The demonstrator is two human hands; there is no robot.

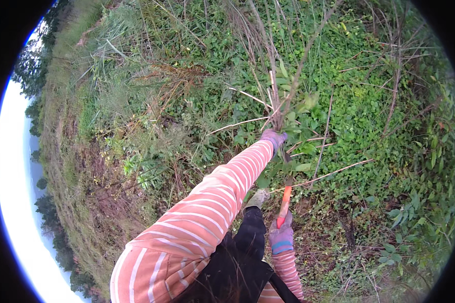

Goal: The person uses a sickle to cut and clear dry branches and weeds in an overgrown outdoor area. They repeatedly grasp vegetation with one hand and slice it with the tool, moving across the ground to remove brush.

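Observation:
My left hand (274,140), in a purple-grey work glove, is closed around a bunch of woody stems (276,110) near their lower part. The stems fan out upward, with a few green leaves among them. Lower down, my right hand (281,233), also gloved, grips the orange handle (285,204) of a cutting tool. Its dark blade (288,166) points up toward the stems just below my left hand. Leaves partly cover the blade, so its full shape and whether it touches the stems cannot be told.
Dense green ground plants (337,121) surround the stems, with loose dry sticks (337,170) lying across them. My shoe (257,199) stands left of the orange handle. Thin bare branches (396,79) rise at right. Brown dry grass (98,204) slopes away at left toward trees (51,216).

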